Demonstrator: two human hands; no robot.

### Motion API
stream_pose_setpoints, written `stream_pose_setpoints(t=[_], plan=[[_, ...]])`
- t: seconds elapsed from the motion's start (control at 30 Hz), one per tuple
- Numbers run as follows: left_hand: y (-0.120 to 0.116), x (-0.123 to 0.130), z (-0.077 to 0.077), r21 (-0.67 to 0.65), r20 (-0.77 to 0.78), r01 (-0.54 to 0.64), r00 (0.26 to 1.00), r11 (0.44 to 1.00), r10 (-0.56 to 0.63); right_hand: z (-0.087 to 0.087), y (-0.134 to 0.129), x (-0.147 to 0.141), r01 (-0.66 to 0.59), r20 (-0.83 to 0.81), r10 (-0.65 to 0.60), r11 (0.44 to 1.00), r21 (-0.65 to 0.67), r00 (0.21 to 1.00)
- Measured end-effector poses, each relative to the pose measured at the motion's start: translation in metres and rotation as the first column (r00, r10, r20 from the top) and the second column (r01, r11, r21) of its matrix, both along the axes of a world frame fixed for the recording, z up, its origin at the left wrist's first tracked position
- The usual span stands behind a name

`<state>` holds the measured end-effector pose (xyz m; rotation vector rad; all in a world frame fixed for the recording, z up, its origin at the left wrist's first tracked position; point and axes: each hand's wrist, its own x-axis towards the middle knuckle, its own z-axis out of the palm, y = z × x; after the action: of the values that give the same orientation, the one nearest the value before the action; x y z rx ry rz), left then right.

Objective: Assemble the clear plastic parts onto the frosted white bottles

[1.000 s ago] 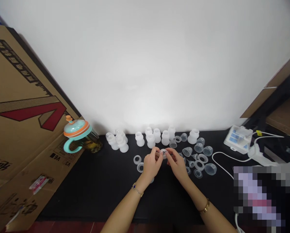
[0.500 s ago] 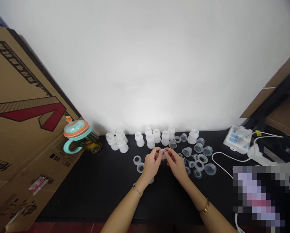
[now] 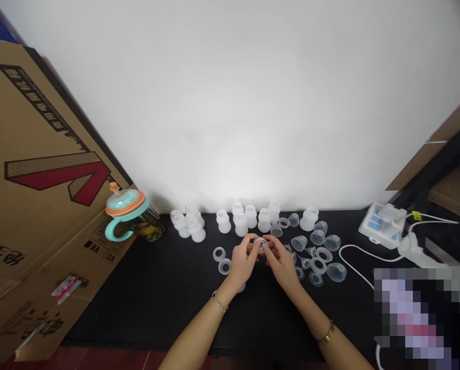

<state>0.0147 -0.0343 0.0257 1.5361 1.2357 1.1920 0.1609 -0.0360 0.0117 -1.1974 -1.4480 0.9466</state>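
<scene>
- held piece [image 3: 261, 241]: see-through, shiny, plastic by its look
- small bottles [image 3: 241, 224]: milky plastic, smooth, softly matt
- domed caps [image 3: 336, 272]: clear, glossy plastic
- loose rings [image 3: 215, 256]: translucent, smooth plastic
- tabletop [image 3: 156, 293]: smooth, dull finish
- big box [image 3: 60, 226]: matt brown cardboard
- jug lid [image 3: 125, 199]: smooth, glossy plastic
- bangle [image 3: 328, 333]: polished, gold-toned metal
- wall [image 3: 230, 103]: smooth, matt

Carton [image 3: 51, 205], left: "V6" [image 3: 93, 247] next to a black square, "V3" [image 3: 109, 256] near it. Big V-shaped mark [image 3: 91, 187], red plus hatching. Chinese characters in the dark strip [image 3: 32, 97] and lower down: can't make out. White case [image 3: 382, 226], right: blue labels [image 3: 377, 222], print too small. Yellow cable tag [image 3: 416, 216]: unreadable.
</scene>
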Motion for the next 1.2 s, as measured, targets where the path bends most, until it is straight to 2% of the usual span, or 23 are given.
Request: stream_pose_setpoints(t=[0.4,0.8,1.2], plan=[[-0.0004,-0.0013,-0.0034,0.023,-0.07,0.018,0.997,1.0,-0.016,0.0034,-0.0003,-0.0001,-0.021,-0.001,0.021,0.999,0.035,1.0],[-0.0013,0.0019,-0.0024,0.021,0.04,-0.004,0.999,1.0,0.003,0.007,-0.0022,-0.0008,-0.043,-0.028,0.043,0.999,0.004,0.999],[-0.0047,0.0031,0.0039,0.022,0.031,0.023,0.999,0.999,-0.024,0.0044,-0.0017,0.0001,-0.03,-0.037,0.031,0.999,0.026,0.999]])
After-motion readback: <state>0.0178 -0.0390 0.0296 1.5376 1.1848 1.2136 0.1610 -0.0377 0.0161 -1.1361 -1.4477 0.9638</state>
